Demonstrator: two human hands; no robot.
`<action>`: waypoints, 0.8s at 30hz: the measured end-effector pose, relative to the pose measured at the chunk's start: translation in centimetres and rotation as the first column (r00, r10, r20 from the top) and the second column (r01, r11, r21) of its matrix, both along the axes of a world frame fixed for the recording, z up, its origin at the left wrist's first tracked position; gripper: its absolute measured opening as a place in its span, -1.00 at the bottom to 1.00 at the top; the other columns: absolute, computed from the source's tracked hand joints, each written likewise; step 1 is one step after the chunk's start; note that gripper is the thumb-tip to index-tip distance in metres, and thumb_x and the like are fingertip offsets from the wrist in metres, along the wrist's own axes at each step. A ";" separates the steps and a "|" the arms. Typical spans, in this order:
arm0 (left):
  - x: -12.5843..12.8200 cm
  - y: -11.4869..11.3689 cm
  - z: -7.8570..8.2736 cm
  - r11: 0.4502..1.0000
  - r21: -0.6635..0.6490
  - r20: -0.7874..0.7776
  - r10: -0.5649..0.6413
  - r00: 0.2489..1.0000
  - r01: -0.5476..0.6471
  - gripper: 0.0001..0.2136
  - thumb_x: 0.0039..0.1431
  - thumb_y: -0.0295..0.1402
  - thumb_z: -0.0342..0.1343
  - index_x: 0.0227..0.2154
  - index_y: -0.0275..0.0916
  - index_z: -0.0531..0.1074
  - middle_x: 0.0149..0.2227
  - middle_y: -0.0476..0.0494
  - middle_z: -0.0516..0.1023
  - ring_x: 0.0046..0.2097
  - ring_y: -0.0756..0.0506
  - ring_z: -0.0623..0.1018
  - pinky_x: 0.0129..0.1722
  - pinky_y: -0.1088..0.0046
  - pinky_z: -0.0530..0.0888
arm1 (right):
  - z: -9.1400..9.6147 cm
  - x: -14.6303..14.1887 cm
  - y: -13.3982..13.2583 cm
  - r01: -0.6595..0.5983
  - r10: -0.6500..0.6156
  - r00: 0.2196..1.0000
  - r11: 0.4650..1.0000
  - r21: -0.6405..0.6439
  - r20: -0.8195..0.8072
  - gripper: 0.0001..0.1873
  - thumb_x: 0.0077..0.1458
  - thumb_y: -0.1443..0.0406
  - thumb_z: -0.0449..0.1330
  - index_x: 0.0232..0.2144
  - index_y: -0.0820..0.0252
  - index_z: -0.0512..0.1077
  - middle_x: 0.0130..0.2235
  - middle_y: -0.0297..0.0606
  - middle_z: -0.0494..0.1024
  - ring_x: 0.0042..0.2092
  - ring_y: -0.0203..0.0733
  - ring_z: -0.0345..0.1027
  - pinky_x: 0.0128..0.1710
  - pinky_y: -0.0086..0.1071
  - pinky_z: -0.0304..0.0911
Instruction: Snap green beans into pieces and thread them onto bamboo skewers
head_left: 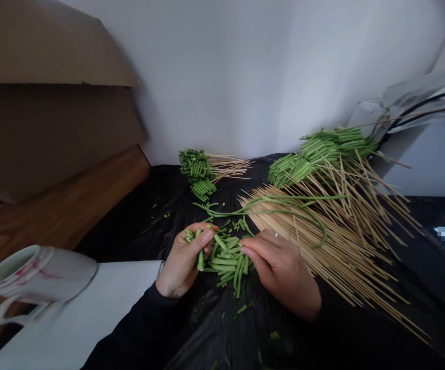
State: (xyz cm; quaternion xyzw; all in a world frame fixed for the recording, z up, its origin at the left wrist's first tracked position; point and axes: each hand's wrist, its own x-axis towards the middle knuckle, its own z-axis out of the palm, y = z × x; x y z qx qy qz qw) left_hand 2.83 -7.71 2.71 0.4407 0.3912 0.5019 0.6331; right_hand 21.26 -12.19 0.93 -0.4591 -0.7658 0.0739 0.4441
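Note:
My left hand (187,255) is closed around several short cut pieces of long green bean (200,252). Below and beside it is a loose pile of cut bean pieces (226,262) on black plastic sheeting (191,329). My right hand (280,270) reaches to the right side of this pile, thumb and forefinger pinched together; whether a piece is between the fingertips, I cannot make out. Behind the hands, a few whole long beans (284,200) lie curved across a heap of thin bamboo skewers (322,246).
Skewered bean pieces lie stacked at the back left (199,172) and back right (322,154), against a white wall (245,77). At left are a cardboard box (52,123), a mug (52,272) and a white sheet (102,298). Clear plastic wrapping (419,103) is at right.

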 end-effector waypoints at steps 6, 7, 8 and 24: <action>-1.4 1.7 0.5 0.970 -0.239 0.343 0.120 0.932 -0.037 -0.91 0.11 -0.40 0.20 -0.43 -0.30 0.42 -0.40 -0.05 0.46 -0.52 0.12 0.34 -0.65 0.70 0.23 | -0.2 0.9 0.8 0.036 -0.036 0.999 0.999 0.012 -0.032 -0.79 0.25 0.34 0.03 -0.26 0.18 0.48 -0.33 -0.23 0.53 -0.26 -0.18 0.36 -0.23 -0.29 0.25; -1.7 2.1 0.5 0.953 -0.302 0.401 0.155 0.903 -0.030 -0.91 0.14 -0.42 0.16 -0.44 -0.30 0.40 -0.40 -0.05 0.46 -0.50 0.11 0.37 -0.64 0.69 0.26 | -0.2 1.1 1.0 0.046 -0.046 0.998 0.999 0.011 -0.038 -0.80 0.24 0.34 0.04 -0.27 0.18 0.48 -0.33 -0.24 0.54 -0.26 -0.18 0.37 -0.22 -0.30 0.25; -2.1 2.5 0.5 0.935 -0.353 0.440 0.186 0.879 -0.021 -0.90 0.17 -0.43 0.11 -0.44 -0.30 0.39 -0.43 -0.05 0.45 -0.49 0.09 0.40 -0.62 0.67 0.31 | -0.2 1.2 1.1 0.057 -0.056 0.997 0.998 0.009 -0.044 -0.81 0.24 0.34 0.05 -0.28 0.17 0.48 -0.33 -0.24 0.54 -0.26 -0.18 0.38 -0.23 -0.30 0.25; -2.0 2.9 -2.5 0.820 0.477 -0.791 0.243 0.561 0.317 -0.69 0.09 -0.21 0.21 -0.10 -0.16 0.53 -0.17 -0.17 0.57 -0.12 -0.15 0.50 -0.09 0.37 0.38 | -0.7 1.2 1.5 0.023 -0.027 0.998 0.996 -0.083 -0.052 -0.80 0.21 0.38 0.05 -0.25 0.22 0.49 -0.30 -0.22 0.55 -0.22 -0.15 0.39 -0.21 -0.29 0.26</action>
